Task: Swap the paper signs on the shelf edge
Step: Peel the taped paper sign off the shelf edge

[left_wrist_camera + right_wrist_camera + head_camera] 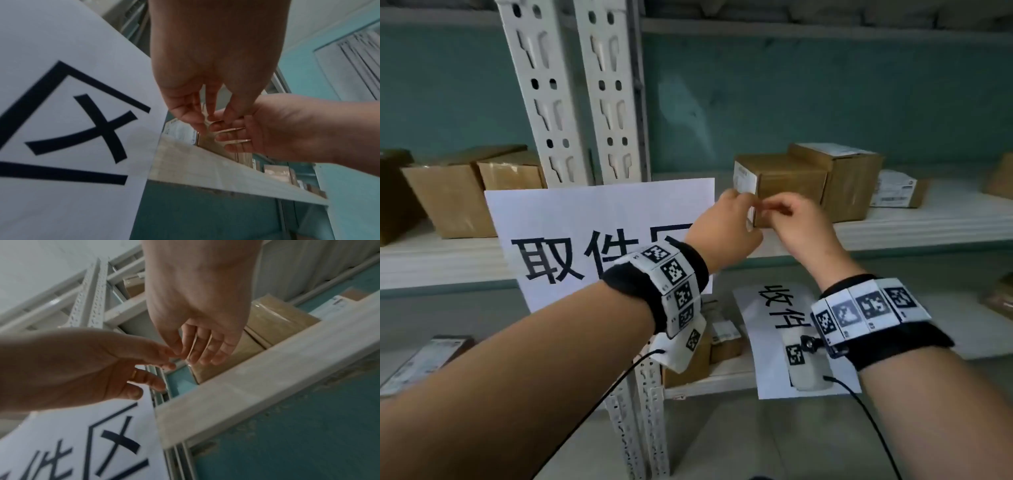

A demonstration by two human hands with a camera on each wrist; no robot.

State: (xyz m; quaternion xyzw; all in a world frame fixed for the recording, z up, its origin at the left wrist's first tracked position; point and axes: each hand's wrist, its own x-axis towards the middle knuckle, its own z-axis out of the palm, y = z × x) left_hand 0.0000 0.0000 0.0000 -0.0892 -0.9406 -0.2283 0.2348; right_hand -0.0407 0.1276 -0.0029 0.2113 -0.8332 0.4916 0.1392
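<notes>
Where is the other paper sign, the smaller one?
In the head view, the smaller sign lies low right, on the lower shelf under the right hand's wrist.

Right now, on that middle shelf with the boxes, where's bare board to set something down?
The shelf board is bare along its front lip, right of the two hands, before the two stacked brown boxes and the flat labelled parcel. Crowded: left of the uprights, where brown cartons and the big sign fill the edge.

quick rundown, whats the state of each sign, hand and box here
large sign: upright at the shelf edge, neither hand on it
second sign: turned sideways, below the shelf
left hand: fingertips meeting the right's; anything pinched too small to tell
right hand: likewise
cardboard boxes: closed, on the shelf
</notes>
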